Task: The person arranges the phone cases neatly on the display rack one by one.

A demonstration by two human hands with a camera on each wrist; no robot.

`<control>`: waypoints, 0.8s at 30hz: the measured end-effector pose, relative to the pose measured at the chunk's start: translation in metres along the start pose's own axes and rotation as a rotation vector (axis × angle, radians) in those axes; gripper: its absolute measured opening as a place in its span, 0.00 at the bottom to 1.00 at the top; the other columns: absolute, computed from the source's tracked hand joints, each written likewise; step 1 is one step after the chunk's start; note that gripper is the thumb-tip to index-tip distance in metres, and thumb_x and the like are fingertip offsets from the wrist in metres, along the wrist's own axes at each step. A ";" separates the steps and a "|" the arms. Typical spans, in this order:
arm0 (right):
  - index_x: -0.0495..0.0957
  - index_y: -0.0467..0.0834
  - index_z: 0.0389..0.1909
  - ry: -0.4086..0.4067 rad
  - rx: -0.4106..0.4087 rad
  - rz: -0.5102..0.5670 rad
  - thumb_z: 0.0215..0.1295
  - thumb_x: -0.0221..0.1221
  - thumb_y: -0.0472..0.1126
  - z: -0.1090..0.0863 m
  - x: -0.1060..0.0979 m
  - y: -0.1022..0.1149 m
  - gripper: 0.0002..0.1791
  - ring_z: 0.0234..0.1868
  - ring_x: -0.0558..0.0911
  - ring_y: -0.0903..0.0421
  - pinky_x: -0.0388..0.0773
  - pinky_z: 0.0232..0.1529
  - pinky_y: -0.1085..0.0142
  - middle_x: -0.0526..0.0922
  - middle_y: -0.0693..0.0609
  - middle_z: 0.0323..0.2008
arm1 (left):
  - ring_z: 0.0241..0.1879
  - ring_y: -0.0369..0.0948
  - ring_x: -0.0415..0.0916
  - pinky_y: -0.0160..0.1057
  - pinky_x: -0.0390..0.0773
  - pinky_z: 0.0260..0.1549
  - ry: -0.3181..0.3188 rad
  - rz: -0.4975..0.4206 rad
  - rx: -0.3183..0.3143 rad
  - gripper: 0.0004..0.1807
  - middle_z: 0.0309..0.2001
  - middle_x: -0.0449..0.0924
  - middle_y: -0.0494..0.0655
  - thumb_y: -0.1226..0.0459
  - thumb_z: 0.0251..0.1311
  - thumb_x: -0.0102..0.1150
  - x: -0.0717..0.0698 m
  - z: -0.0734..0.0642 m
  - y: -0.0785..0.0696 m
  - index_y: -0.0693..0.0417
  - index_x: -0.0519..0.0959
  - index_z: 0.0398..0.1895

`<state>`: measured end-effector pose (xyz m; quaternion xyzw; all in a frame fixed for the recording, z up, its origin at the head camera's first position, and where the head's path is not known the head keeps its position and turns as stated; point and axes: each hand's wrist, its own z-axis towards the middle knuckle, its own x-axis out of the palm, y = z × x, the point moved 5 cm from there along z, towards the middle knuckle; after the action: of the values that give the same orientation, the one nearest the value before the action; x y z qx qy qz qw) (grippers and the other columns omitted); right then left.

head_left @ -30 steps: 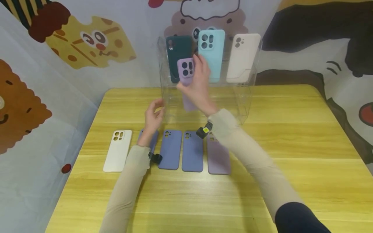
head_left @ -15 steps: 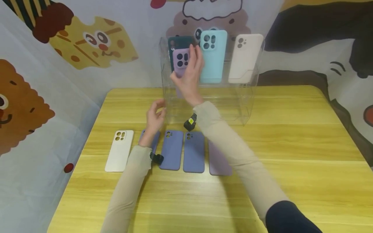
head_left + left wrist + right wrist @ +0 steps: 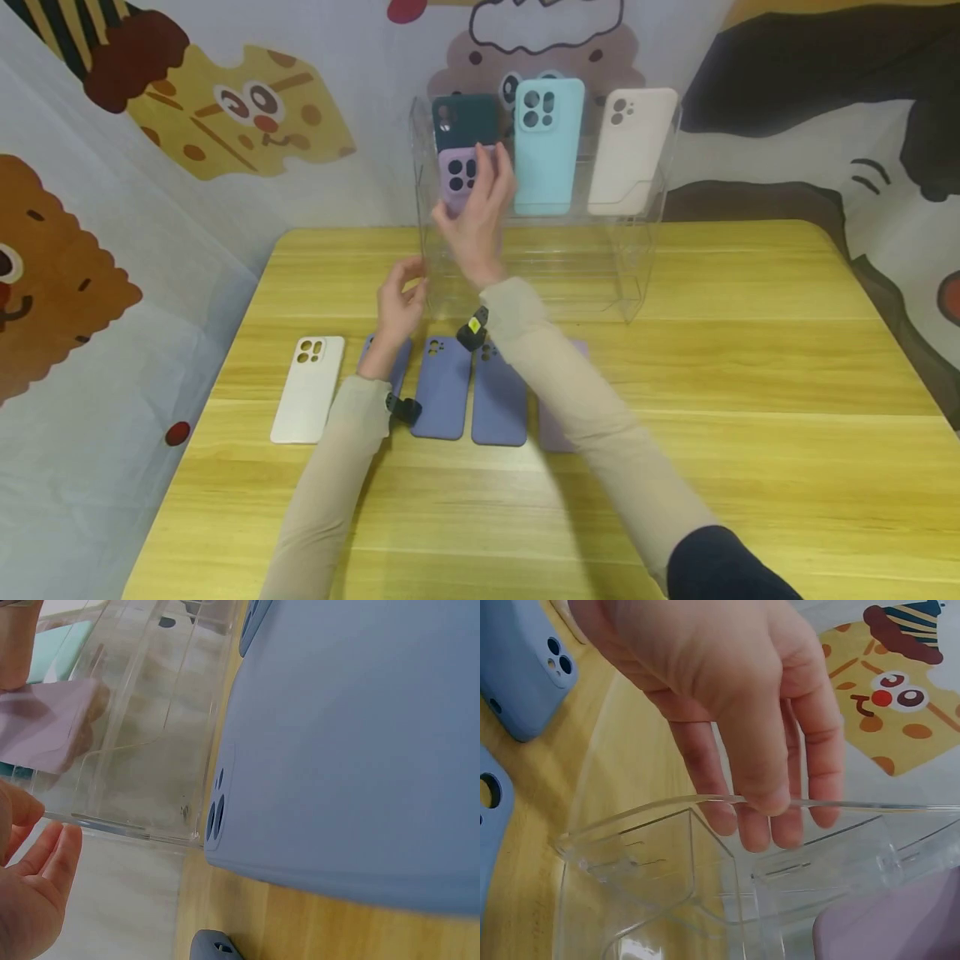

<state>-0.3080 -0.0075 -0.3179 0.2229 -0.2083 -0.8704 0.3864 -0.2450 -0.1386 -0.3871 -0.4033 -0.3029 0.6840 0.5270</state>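
Note:
My right hand grips a lilac phone case by its sides, held upright in front of a dark green phone case. That green case stands on the top left of a clear acrylic display stand. The lilac case's lower part is hidden behind the hand; whether it touches the stand I cannot tell. My left hand holds the stand's left side edge. In the right wrist view, the left thumb lies on one side of that edge and its fingers on the other.
Beside the green case on the stand are a mint phone case and a cream one. On the wooden table before it lie a white case, several blue cases and another lilac case, partly under my right forearm.
My right hand has carried the lilac case left, in front of the green case, first rising and then lowering. My left hand stays at the stand's edge.

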 end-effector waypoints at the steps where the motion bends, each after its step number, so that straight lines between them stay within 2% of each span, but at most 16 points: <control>1: 0.59 0.33 0.63 0.004 0.002 -0.008 0.44 0.67 0.33 -0.001 0.000 0.000 0.42 0.67 0.53 0.45 0.47 0.71 0.65 0.53 0.35 0.65 | 0.48 0.65 0.72 0.56 0.78 0.47 0.000 0.001 0.000 0.16 0.47 0.71 0.77 0.84 0.57 0.48 0.000 0.000 0.000 0.82 0.67 0.49; 13: 0.58 0.34 0.63 0.046 0.041 -0.101 0.46 0.66 0.35 -0.012 0.006 0.001 0.43 0.67 0.54 0.45 0.48 0.70 0.66 0.53 0.36 0.66 | 0.48 0.65 0.72 0.53 0.79 0.46 -0.013 -0.001 -0.001 0.16 0.47 0.72 0.75 0.84 0.56 0.49 0.000 0.000 0.001 0.83 0.67 0.49; 24: 0.56 0.35 0.65 0.044 0.055 -0.133 0.45 0.69 0.36 -0.014 0.007 0.001 0.46 0.67 0.54 0.46 0.47 0.71 0.66 0.52 0.36 0.66 | 0.48 0.64 0.72 0.54 0.79 0.47 -0.010 0.002 0.001 0.16 0.47 0.72 0.74 0.84 0.56 0.48 0.001 0.000 -0.001 0.82 0.67 0.49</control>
<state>-0.3041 -0.0164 -0.3300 0.2659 -0.2081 -0.8830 0.3259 -0.2446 -0.1378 -0.3869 -0.4000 -0.3049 0.6867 0.5249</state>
